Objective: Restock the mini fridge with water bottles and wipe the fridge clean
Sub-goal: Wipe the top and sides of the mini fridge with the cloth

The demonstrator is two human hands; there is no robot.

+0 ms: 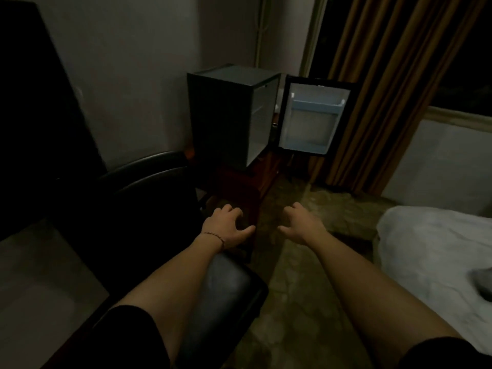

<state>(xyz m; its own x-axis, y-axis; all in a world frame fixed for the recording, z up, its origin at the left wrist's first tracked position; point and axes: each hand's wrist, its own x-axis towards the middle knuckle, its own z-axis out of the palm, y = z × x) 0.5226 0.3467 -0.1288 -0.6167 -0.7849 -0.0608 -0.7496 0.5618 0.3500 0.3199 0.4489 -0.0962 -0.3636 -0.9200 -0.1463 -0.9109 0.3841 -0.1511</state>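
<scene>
Fridge (231, 113) ahead of both hands, door (314, 115) open, no bottles or cloth visible. Left hand (226, 227) and right hand (300, 225) loosely curled, holding nothing. Restocking and wiping both look pending.

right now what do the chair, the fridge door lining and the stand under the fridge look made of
Chair: black leather or vinyl, judging by the soft sheen on its padded back. Fridge door lining: white moulded plastic, smooth, with a built-in shelf. Stand: reddish-brown wood, apparently glossy, though dim light leaves that unsure.
</scene>
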